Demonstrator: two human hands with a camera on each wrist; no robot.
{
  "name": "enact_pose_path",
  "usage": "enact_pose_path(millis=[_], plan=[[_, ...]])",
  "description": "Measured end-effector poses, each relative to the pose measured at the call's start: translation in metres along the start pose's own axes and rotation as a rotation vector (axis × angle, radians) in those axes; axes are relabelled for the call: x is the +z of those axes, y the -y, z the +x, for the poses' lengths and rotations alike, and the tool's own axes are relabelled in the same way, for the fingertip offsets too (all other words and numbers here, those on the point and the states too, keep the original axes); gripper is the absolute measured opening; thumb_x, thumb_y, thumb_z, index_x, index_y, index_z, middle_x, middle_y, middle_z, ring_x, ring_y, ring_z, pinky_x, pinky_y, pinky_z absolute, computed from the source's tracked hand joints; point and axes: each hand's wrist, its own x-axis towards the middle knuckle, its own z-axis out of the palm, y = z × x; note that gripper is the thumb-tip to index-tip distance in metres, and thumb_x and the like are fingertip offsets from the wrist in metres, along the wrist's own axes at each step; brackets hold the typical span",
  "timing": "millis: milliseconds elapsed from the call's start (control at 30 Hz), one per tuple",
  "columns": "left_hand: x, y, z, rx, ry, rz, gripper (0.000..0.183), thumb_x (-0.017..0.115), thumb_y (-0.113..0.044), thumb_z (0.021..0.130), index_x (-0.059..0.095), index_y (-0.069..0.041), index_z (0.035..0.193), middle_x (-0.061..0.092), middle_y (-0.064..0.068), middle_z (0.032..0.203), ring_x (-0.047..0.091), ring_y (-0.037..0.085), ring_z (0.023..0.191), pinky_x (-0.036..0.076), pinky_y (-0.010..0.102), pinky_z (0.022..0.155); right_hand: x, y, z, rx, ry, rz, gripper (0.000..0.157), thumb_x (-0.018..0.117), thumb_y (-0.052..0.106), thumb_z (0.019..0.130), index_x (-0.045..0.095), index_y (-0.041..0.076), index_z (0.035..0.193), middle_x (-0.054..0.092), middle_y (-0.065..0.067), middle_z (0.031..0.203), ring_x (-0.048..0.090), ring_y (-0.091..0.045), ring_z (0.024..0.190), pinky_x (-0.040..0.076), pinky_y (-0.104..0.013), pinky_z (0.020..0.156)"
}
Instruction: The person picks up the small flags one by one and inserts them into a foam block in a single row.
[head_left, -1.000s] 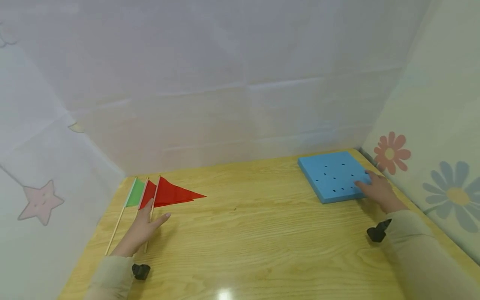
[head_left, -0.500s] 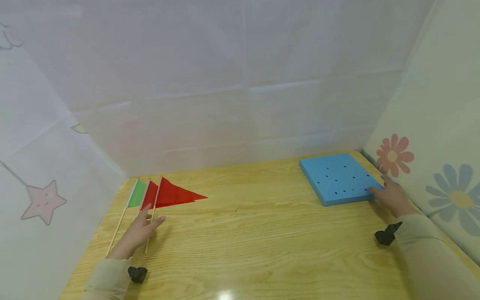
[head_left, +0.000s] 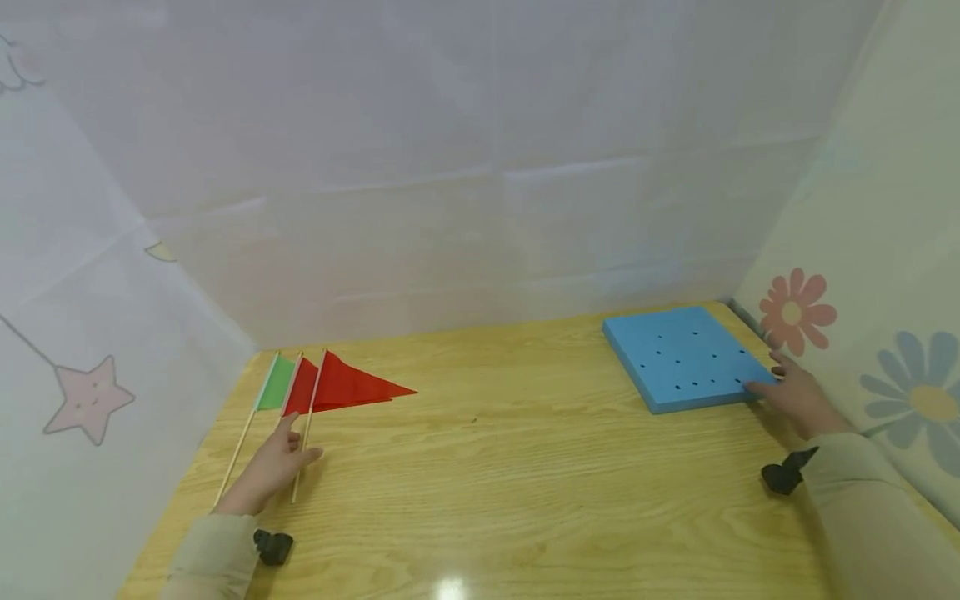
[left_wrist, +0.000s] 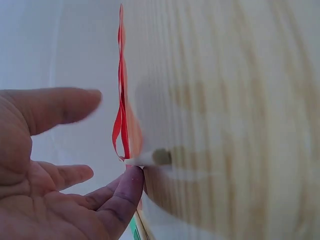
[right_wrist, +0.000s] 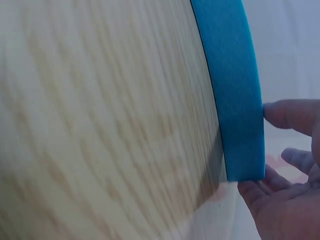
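Three small flags on thin sticks lie side by side at the left: a green flag [head_left: 276, 383], a smaller-looking red flag [head_left: 301, 387] and a pointed red flag [head_left: 347, 386]. My left hand [head_left: 268, 468] lies over the sticks, its fingertips at the middle one and its thumb spread past the right stick. It hides much of the middle stick. A thick blue board [head_left: 663, 333] with several small holes lies flat at the back right. My right hand [right_wrist: 287, 200] holds its near right corner, thumb on the top face and fingers against the side.
A wooden table [head_left: 472, 483] carries everything. A pale back wall sheet [head_left: 480, 233] stands behind it, with printed side sheets left and right. The board sits close to the right sheet [head_left: 885, 250]. Each sleeve bears a small black wrist camera [head_left: 273, 547].
My right hand has slid off the board's top to its near right corner. My left hand has drawn slightly back toward me along the sticks. The flags and board lie as before.
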Motion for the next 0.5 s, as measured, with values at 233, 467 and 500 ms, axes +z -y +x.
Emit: enact_pose_path(millis=[233, 467, 500], plan=[[-0.001, -0.001, 0.007, 0.042, -0.056, 0.133, 0.082, 0.059, 0.003, 0.086, 0.016, 0.019, 0.153, 0.041, 0.047, 0.137, 0.042, 0.061, 0.131, 0.044, 0.065, 0.101, -0.008, -0.001, -0.001, 0.013, 0.071, -0.006, 0.088, 0.051, 0.03, 0.108, -0.008, -0.018, 0.152, 0.011, -0.055, 0.146, 0.019, -0.073, 0.131, 0.029, -0.077, 0.103], [-0.004, -0.001, 0.01, 0.096, -0.1, 0.248, 0.074, 0.063, 0.004, 0.079, 0.032, 0.021, 0.144, 0.057, 0.043, 0.117, 0.057, 0.056, 0.112, 0.051, 0.061, 0.089, -0.012, 0.009, -0.007, 0.001, 0.101, -0.016, 0.086, 0.053, 0.028, 0.108, -0.004, -0.022, 0.15, 0.011, -0.055, 0.147, 0.019, -0.072, 0.132, 0.031, -0.074, 0.103], [-0.005, -0.001, 0.01, 0.101, -0.107, 0.261, 0.072, 0.063, 0.004, 0.079, 0.034, 0.022, 0.142, 0.059, 0.04, 0.112, 0.059, 0.053, 0.106, 0.052, 0.059, 0.086, -0.013, 0.011, -0.008, -0.002, 0.114, -0.013, 0.085, 0.053, 0.027, 0.108, -0.003, -0.022, 0.15, 0.01, -0.055, 0.147, 0.019, -0.072, 0.132, 0.031, -0.074, 0.103]])
